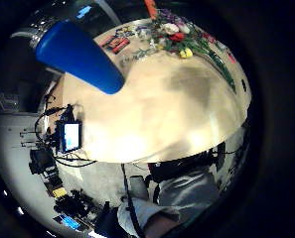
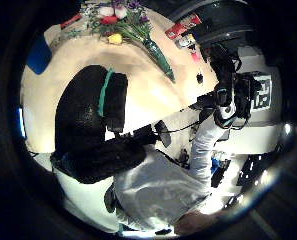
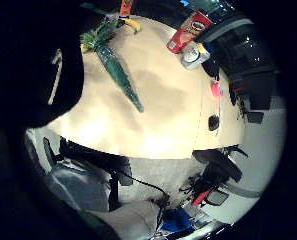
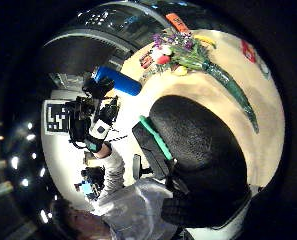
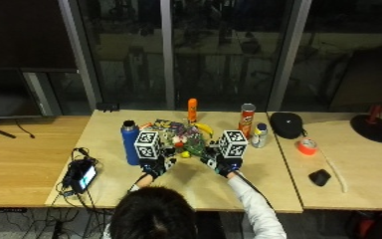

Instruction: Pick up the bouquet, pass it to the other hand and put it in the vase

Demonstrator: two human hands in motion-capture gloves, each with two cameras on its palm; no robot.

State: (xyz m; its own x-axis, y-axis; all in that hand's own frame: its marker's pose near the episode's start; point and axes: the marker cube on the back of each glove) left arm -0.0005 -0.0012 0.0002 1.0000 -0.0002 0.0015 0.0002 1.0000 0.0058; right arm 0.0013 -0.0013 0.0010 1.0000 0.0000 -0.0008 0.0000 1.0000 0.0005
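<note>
Outside view: at frame centre, the mixed-flower bouquet with green-wrapped stems (image 5: 186, 141) lies on the pale wooden bench (image 5: 197, 186), between the black-gloved left hand (image 5: 152, 167) and black-gloved right hand (image 5: 223, 165), which hover above the bench and hold nothing; whether their fingers are straight or curled cannot be told. Left of the bouquet stands a tall blue cylindrical bottle (image 5: 130, 142); to its right, a red crisp tube (image 5: 247, 120).

Bare table (image 5: 197, 186) lies open before the bouquet (image 5: 186, 141) — blue bottle (image 5: 130, 143) flanks left, chips can (image 5: 246, 120) right.
</note>
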